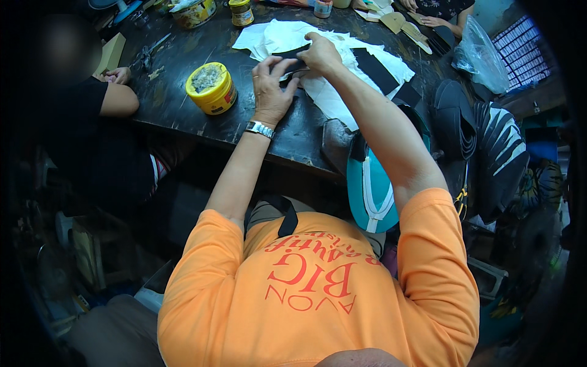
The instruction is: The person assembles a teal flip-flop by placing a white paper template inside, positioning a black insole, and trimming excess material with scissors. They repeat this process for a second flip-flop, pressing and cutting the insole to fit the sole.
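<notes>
Over the dark table, my right hand (320,56) pinches a thin black piece (291,54), its fingers closed and bent down. My left hand (272,90) meets the same piece from the left, its fingers curled at the edge and slightly blurred. What lies between its thumb and forefinger is partly hidden. Beneath and behind both hands spread white sheets (284,35) of thin material, overlapping loosely. A black rectangular piece (375,70) rests on them to the right of my right hand. Left of my left wrist stands a yellow tub (211,100) with a crusted grey top.
Teal sandals with white straps (370,186) sit at the table's edge below my right forearm. Curved black sheets (455,116) are stacked to the right, near a clear plastic bag (480,55). Scissors (147,56) lie at left, near another person's arm (120,99). More tins (241,12) stand at the back.
</notes>
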